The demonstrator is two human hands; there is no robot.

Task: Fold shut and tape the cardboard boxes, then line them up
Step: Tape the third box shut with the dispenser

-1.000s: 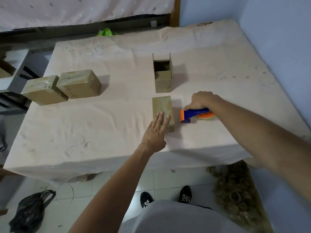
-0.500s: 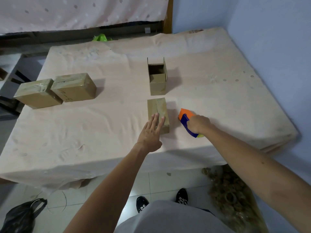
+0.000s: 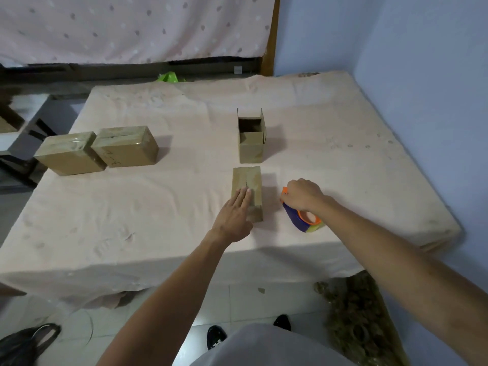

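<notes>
Tape dispenser (image 3: 301,215) now swung handle-first toward near counter edge, gripped by right hand (image 3: 302,198); folded box (image 3: 247,190) pinned under flat, open left hand (image 3: 235,217); taping judged imminent.

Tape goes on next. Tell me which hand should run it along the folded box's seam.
Right. The right hand already grips the tape dispenser beside the folded box, while the left hand lies flat on its flaps.

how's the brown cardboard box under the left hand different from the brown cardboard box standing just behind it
The near brown cardboard box has its flaps folded shut with an untaped centre seam; the far brown cardboard box has flaps standing up and a dark open interior. The left hand presses the near box; nothing touches the far one. Both are plain brown cardboard on the cloth-covered table.
</notes>
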